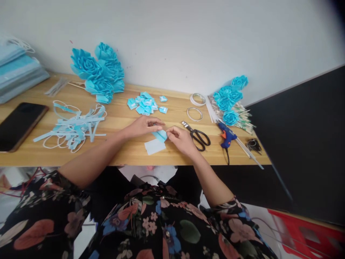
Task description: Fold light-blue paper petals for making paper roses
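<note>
My left hand [142, 126] lies on the wooden table [129, 153], fingers pressed down on the end of a small blue folded piece [161, 135]. My right hand [180, 138] pinches the other end of that same blue piece with thumb and forefinger. A pale blue rectangle of mask fabric [154, 146] lies flat just below the hands, near the table's front edge. A heap of small folded blue pieces [147, 103] sits behind the hands.
Black scissors [198, 137] and a blue glue gun [226, 136] lie right of my right hand. Two tape rings [194, 114], blue fabric roses on sticks [229, 100], a larger rose bunch [99, 73], cut strips [72, 126], a phone [18, 124] and stacked masks [18, 72] fill the table.
</note>
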Action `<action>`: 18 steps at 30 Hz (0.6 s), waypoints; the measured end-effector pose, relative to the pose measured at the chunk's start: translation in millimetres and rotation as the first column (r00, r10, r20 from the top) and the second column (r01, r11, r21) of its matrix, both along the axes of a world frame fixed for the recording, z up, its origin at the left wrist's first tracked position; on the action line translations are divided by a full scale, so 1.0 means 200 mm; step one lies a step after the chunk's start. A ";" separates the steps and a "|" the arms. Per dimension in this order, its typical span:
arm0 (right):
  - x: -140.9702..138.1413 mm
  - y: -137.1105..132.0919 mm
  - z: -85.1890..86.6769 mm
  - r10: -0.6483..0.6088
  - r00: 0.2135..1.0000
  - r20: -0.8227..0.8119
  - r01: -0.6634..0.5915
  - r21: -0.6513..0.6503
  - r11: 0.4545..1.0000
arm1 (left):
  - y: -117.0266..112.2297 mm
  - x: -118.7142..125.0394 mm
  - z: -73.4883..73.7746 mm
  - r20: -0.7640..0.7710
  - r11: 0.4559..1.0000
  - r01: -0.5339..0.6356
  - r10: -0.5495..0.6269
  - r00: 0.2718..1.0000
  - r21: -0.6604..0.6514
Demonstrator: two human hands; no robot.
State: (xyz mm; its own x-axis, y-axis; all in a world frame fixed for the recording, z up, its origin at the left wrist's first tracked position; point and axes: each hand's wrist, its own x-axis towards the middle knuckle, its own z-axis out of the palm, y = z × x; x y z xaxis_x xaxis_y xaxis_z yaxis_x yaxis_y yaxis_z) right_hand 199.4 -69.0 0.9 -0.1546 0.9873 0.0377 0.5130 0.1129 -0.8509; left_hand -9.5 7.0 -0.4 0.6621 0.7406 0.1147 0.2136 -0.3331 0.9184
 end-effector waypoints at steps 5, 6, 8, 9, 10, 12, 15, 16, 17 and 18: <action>0.01 0.08 0.05 -0.017 0.976 -0.216 0.005 -0.057 0.998 | 0.01 0.00 -0.01 0.077 0.992 -0.046 0.055 0.995 -0.116; 0.00 0.10 0.07 -0.023 0.966 -0.256 0.004 -0.074 0.997 | 0.01 0.00 -0.01 0.098 0.988 -0.053 0.068 0.993 -0.147; -0.01 0.14 0.09 -0.036 0.939 -0.342 -0.001 -0.106 0.994 | 0.02 0.00 -0.01 0.137 0.978 -0.073 0.101 0.985 -0.195; -0.02 0.16 0.10 -0.039 0.923 -0.383 -0.008 -0.120 0.993 | 0.03 0.00 -0.01 0.157 0.974 -0.088 0.122 0.980 -0.209; -0.03 0.18 0.11 -0.041 0.908 -0.418 -0.014 -0.128 0.992 | 0.03 -0.01 -0.01 0.181 0.971 -0.107 0.147 0.972 -0.216; -0.03 0.22 0.13 -0.049 0.881 -0.470 -0.019 -0.137 0.990 | 0.04 -0.01 0.01 0.231 0.964 -0.156 0.206 0.951 -0.217; -0.02 0.27 0.16 -0.050 0.844 -0.534 -0.041 -0.156 0.987 | 0.05 -0.02 0.03 0.269 0.944 -0.246 0.301 0.915 -0.222; -0.02 0.29 0.17 -0.041 0.833 -0.552 -0.061 -0.165 0.984 | 0.05 -0.02 0.03 0.272 0.934 -0.277 0.334 0.903 -0.227; -0.02 0.30 0.18 -0.026 0.825 -0.564 -0.090 -0.176 0.980 | 0.05 -0.02 0.04 0.274 0.923 -0.306 0.364 0.890 -0.232; -0.03 0.31 0.18 -0.008 0.821 -0.570 -0.122 -0.190 0.974 | 0.05 -0.02 0.04 0.279 0.913 -0.330 0.390 0.878 -0.239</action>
State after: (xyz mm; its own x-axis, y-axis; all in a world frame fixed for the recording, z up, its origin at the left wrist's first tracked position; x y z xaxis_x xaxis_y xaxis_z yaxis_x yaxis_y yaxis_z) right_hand 194.1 -8.0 37.6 -0.2268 0.9715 -0.0694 -0.0667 -0.0865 -0.9940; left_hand -13.8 17.8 7.8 0.2971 0.9479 0.1146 -0.0221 -0.1132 0.9933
